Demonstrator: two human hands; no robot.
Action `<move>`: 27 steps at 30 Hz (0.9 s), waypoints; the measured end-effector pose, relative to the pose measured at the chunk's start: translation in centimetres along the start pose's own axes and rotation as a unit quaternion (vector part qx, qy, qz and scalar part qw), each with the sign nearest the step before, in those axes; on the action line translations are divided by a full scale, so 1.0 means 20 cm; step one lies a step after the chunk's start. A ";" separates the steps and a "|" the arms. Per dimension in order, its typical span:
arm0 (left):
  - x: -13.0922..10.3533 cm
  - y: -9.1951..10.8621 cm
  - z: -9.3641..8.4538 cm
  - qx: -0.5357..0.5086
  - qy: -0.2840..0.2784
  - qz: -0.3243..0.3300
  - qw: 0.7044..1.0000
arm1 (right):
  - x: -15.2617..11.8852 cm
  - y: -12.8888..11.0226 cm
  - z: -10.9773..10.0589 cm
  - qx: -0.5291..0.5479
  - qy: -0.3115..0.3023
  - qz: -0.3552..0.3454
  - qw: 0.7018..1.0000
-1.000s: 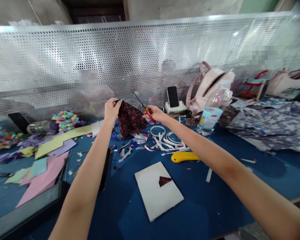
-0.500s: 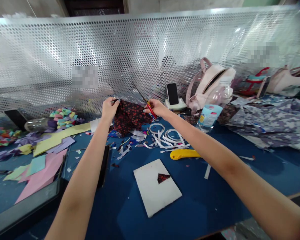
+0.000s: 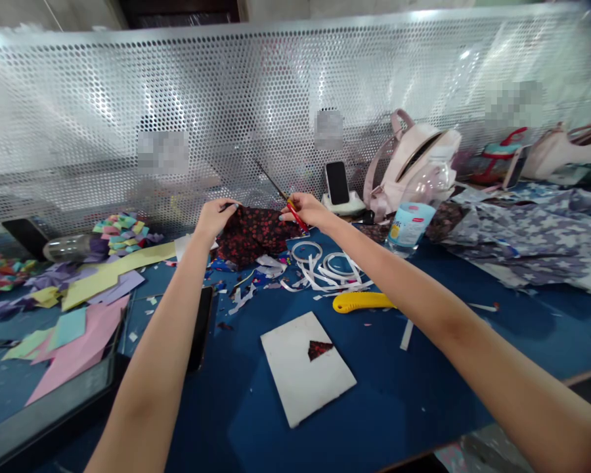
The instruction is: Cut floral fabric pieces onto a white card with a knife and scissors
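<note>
Dark cloth with red flowers [image 3: 256,233] is stretched between my two hands over the far part of the blue table. My left hand [image 3: 219,217] pinches its upper left corner. My right hand [image 3: 303,210] is closed around red and yellow scissors [image 3: 291,211], whose blades point up and away, and its fingertips touch the right end of the cloth. Nearer me lies a white square board [image 3: 308,378] with a small scrap of the same dark cloth [image 3: 319,350] on it.
A yellow cutter [image 3: 362,301] and white strips [image 3: 325,269] lie under my right forearm. Coloured papers [image 3: 86,328] and phones are on the left. A bottle [image 3: 411,223], a backpack [image 3: 414,164] and grey star cloth [image 3: 536,236] stand or lie right, before a perforated metal screen [image 3: 256,98].
The cloth's upper edge has dropped a little and lies flatter between my hands. My left hand has moved slightly down. The whole view has shifted slightly.
</note>
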State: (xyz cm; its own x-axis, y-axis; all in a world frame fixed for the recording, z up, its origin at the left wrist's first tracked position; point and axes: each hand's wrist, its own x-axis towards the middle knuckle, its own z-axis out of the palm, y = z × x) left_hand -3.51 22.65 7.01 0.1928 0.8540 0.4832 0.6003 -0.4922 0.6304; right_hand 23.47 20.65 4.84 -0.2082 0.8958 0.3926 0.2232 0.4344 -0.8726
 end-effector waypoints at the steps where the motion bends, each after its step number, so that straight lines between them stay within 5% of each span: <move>1: 0.00 0.00 0.00 0.000 -0.008 -0.009 1.000 | 0.00 0.00 0.00 -0.003 -0.004 0.005 1.000; 7: 0.01 -0.02 -0.04 0.001 -0.064 -0.048 0.997 | -0.02 -0.02 0.00 -0.028 -0.033 0.030 0.999; 12: 0.00 0.05 -0.06 -0.016 -0.116 -0.005 0.993 | -0.03 -0.05 0.01 -0.031 -0.054 0.024 0.998; 17: -0.04 0.18 0.05 -0.079 -0.188 0.081 0.976 | -0.03 -0.08 0.04 -0.028 -0.083 0.012 0.996; 22: -0.08 0.18 0.21 -0.072 -0.256 0.091 0.960 | -0.04 -0.10 0.07 -0.015 -0.092 -0.003 0.996; 27: -0.09 0.15 0.22 -0.041 -0.282 0.091 0.954 | -0.06 -0.15 0.06 0.020 -0.088 -0.027 0.996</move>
State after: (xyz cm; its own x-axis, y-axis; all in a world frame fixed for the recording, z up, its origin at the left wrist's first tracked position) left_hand 1.37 20.37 5.46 0.6888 0.6972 0.1988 0.4599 -0.6321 0.6236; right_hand 21.89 18.14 6.60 -0.3839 0.8394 0.3848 0.1700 0.4739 -0.8640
